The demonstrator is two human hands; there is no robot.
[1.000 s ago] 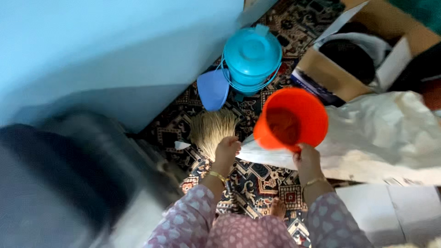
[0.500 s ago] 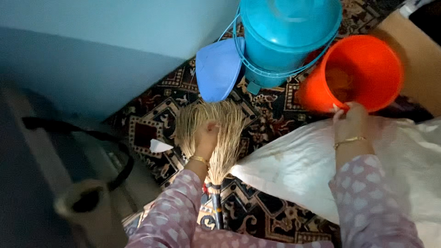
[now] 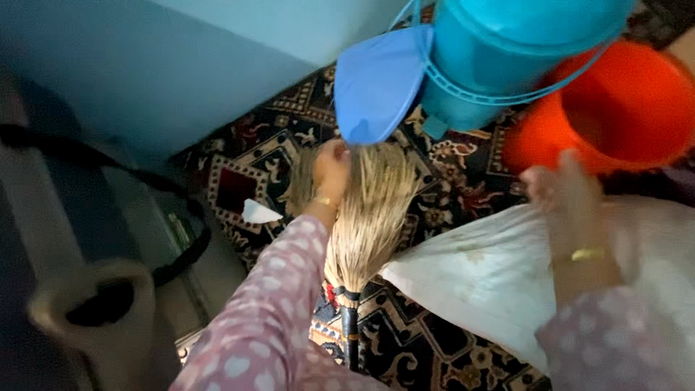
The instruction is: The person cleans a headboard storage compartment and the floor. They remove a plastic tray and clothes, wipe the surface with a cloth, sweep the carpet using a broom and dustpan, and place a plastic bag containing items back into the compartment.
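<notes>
Left hand [image 3: 331, 168] moved up broom bristles [image 3: 369, 217] toward 12 o'clock, grip unclear; right hand [image 3: 572, 199] blurred, released, orange bucket [image 3: 622, 116] cut off.

Both arms wear long, loose sleeves of soft pinkish-mauve cloth printed all over with pale, rounded spots. The left sleeve [image 3: 268, 311], on the side of the straw broom [image 3: 369, 217], ends at the wrist, where a thin gold bangle [image 3: 323, 202] sits. The right sleeve [image 3: 615, 347], blurred, ends below a second gold bangle [image 3: 586, 254].
</notes>
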